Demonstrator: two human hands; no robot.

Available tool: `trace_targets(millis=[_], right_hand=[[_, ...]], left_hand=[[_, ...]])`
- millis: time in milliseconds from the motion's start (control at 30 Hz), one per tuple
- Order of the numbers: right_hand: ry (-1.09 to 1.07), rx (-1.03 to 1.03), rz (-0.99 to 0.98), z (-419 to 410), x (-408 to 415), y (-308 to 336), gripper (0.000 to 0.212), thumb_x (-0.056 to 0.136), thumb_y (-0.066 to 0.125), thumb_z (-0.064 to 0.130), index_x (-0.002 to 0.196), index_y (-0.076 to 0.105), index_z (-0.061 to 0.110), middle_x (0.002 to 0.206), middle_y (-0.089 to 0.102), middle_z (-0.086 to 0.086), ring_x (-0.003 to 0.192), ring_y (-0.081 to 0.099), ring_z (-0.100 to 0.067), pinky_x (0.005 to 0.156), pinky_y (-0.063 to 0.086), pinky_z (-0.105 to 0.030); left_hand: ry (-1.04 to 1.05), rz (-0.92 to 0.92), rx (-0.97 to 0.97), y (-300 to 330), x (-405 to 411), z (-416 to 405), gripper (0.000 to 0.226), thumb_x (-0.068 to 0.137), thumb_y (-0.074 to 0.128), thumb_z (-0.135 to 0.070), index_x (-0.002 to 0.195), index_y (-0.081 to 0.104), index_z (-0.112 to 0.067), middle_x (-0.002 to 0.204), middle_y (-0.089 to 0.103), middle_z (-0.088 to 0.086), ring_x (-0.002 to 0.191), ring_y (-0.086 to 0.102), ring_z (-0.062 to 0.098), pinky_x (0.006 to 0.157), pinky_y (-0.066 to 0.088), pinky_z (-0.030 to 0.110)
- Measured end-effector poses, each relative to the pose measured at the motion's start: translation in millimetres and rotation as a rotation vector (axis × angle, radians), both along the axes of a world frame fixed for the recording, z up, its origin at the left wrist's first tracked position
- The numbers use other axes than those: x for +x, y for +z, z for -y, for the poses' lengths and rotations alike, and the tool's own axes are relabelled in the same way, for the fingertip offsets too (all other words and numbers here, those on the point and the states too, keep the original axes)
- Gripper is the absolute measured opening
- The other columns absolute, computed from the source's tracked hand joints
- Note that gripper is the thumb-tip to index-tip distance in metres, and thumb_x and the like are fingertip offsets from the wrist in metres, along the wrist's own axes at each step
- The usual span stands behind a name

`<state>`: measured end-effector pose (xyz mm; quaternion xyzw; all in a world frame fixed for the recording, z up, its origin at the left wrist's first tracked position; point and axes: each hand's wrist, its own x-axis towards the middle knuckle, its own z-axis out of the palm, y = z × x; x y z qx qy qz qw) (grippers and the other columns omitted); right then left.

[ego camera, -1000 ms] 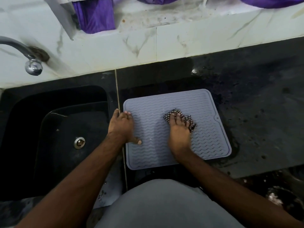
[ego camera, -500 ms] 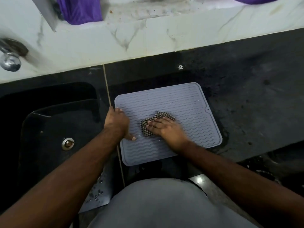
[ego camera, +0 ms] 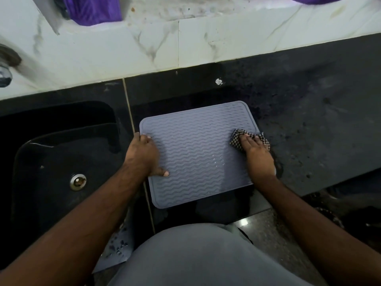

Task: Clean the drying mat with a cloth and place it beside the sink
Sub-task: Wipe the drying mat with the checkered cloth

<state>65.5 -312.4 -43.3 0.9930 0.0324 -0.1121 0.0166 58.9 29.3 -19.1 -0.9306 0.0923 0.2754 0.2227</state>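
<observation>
The drying mat (ego camera: 198,153) is pinned flat on the counter (ego camera: 309,129) beside the sink (ego camera: 61,153) by the spread left hand (ego camera: 144,155); the cloth (ego camera: 239,137) is pressed at its right edge by the flat right hand (ego camera: 257,153); overshoot there could drag counter grime back on.

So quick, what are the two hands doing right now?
Left hand: open, fingers flat, pressing down the left edge of the drying mat.
Right hand: open, fingers fairly straight, pressing the checkered cloth onto the mat's right edge.
</observation>
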Motion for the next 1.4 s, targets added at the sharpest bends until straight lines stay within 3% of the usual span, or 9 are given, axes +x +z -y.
trace_targets(millis=[67,200,533,633,733,867,1000,1167,1400], right_hand=[[-0.109,0.029,-0.019,-28,-2,0,0.057,0.101,0.032,0.003,0.157,0.024,0.011,0.162,0.031,-0.012,0.146,0.032,-0.034,0.119,0.026,-0.046],[-0.158,0.07,-0.026,-100,-21,0,0.057,0.099,0.037,0.006,0.155,0.024,0.004,0.156,0.036,-0.023,0.129,0.052,-0.038,0.107,0.042,-0.048],[0.162,0.151,-0.111,-195,-65,-11,0.061,0.101,0.039,0.021,0.158,0.017,0.015,0.164,0.024,-0.012,0.148,0.03,-0.028,0.121,0.018,-0.05],[0.395,0.257,-0.173,-196,-75,-14,0.066,0.094,0.011,0.034,0.158,0.02,0.023,0.166,0.021,0.0,0.153,0.016,-0.018,0.122,0.011,-0.044],[0.574,0.273,-0.192,-187,-82,-23,0.069,0.092,0.001,0.033,0.158,0.021,0.028,0.168,0.012,0.006,0.154,0.009,-0.014,0.123,0.009,-0.043],[0.849,0.262,-0.156,-150,-56,-25,0.052,0.104,0.033,0.021,0.154,0.032,0.037,0.164,0.025,0.013,0.152,0.021,-0.015,0.12,0.015,-0.042],[1.062,0.264,-0.257,-104,-21,-11,0.054,0.102,0.043,0.015,0.146,0.043,0.047,0.157,0.033,0.024,0.151,0.022,-0.007,0.121,0.013,-0.038],[1.032,0.399,-0.389,-48,22,5,0.046,0.096,0.043,0.017,0.127,0.066,0.042,0.142,0.054,0.023,0.143,0.034,-0.002,0.119,0.016,-0.035],[0.98,0.406,-0.493,27,55,28,0.044,0.086,0.056,0.003,0.117,0.075,0.028,0.132,0.064,0.012,0.139,0.045,-0.013,0.114,0.02,-0.034]], left_hand=[[0.038,0.033,-0.056,-7,-8,-7,0.145,0.065,0.034,-0.102,0.156,0.011,0.009,0.163,0.024,0.026,0.152,0.022,0.036,0.125,0.012,0.052],[0.043,0.064,-0.132,-13,-16,-13,0.144,0.067,0.031,-0.101,0.157,0.006,0.008,0.164,0.018,0.028,0.153,0.018,0.036,0.126,0.005,0.051],[0.003,-0.009,-0.158,-11,-15,-21,0.149,0.064,0.032,-0.103,0.157,-0.002,0.009,0.166,0.009,0.029,0.156,0.007,0.035,0.127,0.0,0.049],[-0.066,-0.037,-0.138,-9,-15,-28,0.157,0.056,0.038,-0.105,0.157,-0.004,0.008,0.166,0.005,0.028,0.156,0.005,0.035,0.127,0.0,0.048],[-0.088,-0.034,-0.121,-11,-18,-30,0.162,0.051,0.039,-0.106,0.157,-0.006,0.008,0.166,0.002,0.029,0.156,0.005,0.036,0.127,0.0,0.048],[-0.059,-0.086,-0.07,-11,-16,-24,0.169,0.045,0.04,-0.108,0.155,-0.013,0.009,0.166,-0.005,0.029,0.156,-0.002,0.037,0.127,-0.005,0.048],[-0.022,-0.16,-0.002,-8,-8,-12,0.171,0.045,0.048,-0.105,0.153,-0.015,0.012,0.165,-0.008,0.031,0.156,-0.007,0.041,0.124,-0.009,0.051],[0.052,-0.254,0.078,-6,2,9,0.172,0.047,0.066,-0.095,0.149,-0.017,0.017,0.162,-0.01,0.036,0.153,-0.009,0.048,0.123,-0.007,0.056],[0.104,-0.257,0.089,-1,2,15,0.171,0.049,0.073,-0.088,0.149,-0.019,0.015,0.161,-0.013,0.037,0.153,-0.01,0.047,0.123,-0.007,0.055]])
